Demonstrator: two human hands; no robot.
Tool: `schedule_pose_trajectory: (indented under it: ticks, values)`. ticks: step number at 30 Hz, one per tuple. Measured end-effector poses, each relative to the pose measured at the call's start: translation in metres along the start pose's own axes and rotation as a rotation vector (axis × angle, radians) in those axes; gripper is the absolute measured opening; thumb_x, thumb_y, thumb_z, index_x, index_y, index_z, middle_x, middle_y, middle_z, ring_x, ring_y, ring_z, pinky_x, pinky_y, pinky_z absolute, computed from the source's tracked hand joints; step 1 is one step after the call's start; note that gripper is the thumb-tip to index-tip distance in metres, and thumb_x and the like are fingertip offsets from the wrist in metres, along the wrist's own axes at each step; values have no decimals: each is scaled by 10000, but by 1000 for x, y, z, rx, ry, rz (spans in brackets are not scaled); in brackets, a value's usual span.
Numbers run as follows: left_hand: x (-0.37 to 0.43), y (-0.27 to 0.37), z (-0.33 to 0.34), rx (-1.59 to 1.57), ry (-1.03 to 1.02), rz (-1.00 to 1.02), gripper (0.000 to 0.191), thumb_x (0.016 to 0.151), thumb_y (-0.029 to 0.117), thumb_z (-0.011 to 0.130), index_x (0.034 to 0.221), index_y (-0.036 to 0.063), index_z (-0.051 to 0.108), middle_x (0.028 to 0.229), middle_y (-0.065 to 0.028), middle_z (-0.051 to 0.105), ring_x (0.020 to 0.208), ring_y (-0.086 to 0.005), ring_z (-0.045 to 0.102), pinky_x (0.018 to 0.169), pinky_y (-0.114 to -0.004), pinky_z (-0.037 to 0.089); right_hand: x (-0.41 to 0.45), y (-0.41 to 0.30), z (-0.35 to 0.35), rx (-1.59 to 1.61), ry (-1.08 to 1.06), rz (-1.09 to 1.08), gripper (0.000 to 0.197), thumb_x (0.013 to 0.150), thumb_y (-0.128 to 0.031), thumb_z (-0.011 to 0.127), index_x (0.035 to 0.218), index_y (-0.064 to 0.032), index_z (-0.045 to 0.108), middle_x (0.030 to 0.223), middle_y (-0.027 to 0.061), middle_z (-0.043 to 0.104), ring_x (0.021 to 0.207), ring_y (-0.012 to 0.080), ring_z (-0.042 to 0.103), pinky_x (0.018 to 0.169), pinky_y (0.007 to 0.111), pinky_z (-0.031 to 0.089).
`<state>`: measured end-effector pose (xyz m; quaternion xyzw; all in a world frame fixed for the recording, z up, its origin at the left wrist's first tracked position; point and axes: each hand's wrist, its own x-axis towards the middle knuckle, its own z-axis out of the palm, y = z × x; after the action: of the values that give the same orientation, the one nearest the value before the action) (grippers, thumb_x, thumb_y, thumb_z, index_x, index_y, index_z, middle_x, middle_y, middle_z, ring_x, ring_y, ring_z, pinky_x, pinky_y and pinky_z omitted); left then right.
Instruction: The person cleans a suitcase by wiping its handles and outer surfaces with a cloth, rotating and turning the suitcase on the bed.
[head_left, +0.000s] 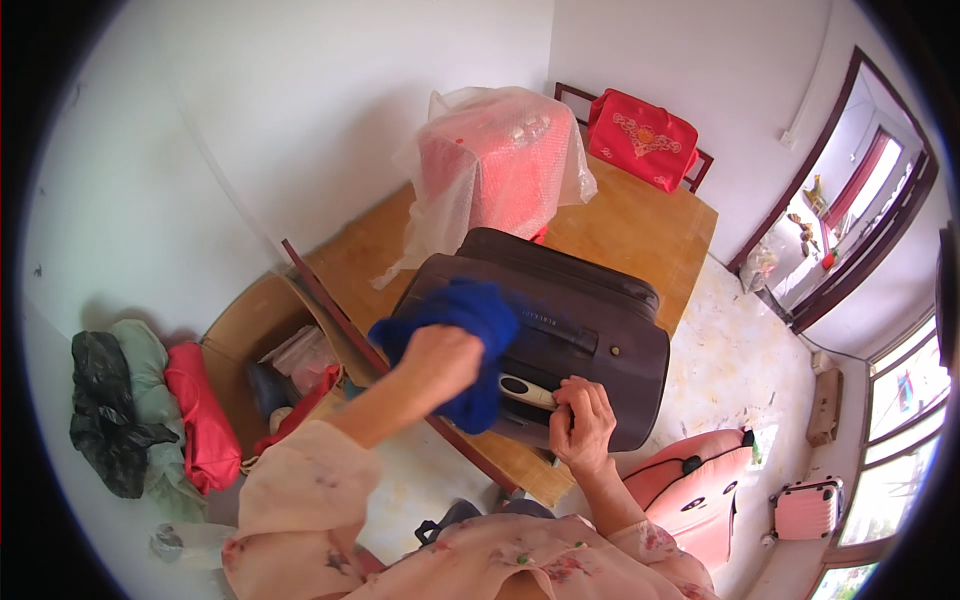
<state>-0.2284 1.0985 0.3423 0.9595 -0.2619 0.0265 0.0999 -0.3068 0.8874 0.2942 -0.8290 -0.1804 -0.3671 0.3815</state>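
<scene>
A dark brown suitcase (600, 382) lies across the wooden board in front of me. My left hand (442, 356) is closed around a bunched blue cloth (480, 307), which rests over the suitcase's left part and blurs at its edges. On the near side of the case is a cream-coloured handle (529, 391) with a dark oval in it. My right hand (583, 420) curls its fingers over the right end of this handle. The cloth hides the handle's left end.
Behind the suitcase, bubble wrap (510, 142) covers a red box-shaped thing on the board (630, 225). A red bag (641, 142) leans at the far end. An open cardboard box (232, 322) and stuffed bags (199, 420) lie left. A pink cushion-like item (682, 487) and pink case (808, 510) are right.
</scene>
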Motion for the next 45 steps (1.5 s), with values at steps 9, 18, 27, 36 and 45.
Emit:
schedule_pose_trajectory:
  ticks: [9, 18, 27, 36, 45]
  values:
    - [-24, -35, -78, -31, 263, -307, 217, 809, 222, 603, 846, 14, 651, 812, -220, 626, 771, -396, 605, 731, -465, 490, -6, -3, -2, -37, -53, 20, 217, 602, 95, 521, 793, -7, 536, 783, 132, 562, 793, 331, 592, 743, 375, 497]
    - [5, -55, 21, -119, 359, -143, 540, 811, 259, 564, 1297, 38, 481, 1376, -224, 413, 1313, -356, 350, 1060, -464, 281, -2, -2, -5, -10, -81, -13, 196, 586, 72, 523, 763, -10, 531, 763, 119, 590, 735, 304, 594, 773, 406, 526]
    - [115, -36, 17, -153, 99, 212, 391, 850, 425, 565, 896, 55, 683, 1078, -166, 615, 1159, -381, 471, 916, -531, 398, 3, -9, 7, -246, 3, 111, 158, 624, 59, 512, 754, -30, 518, 760, 115, 563, 729, 311, 572, 683, 386, 477]
    - [72, -209, -15, 56, -82, -232, 284, 869, 310, 563, 841, 51, 674, 895, -160, 663, 855, -353, 619, 753, -450, 490, 1, -7, 9, -504, 111, 166, 153, 688, 60, 520, 815, -22, 544, 814, 134, 584, 743, 297, 563, 702, 365, 463]
    - [-3, -159, 9, -1360, 218, -244, 349, 925, 338, 539, 846, -1, 563, 796, -121, 579, 743, -228, 558, 694, -348, 450, 87, -77, 85, -404, -60, 300, 224, 728, 44, 542, 932, -12, 616, 938, 123, 652, 942, 316, 603, 868, 401, 460]
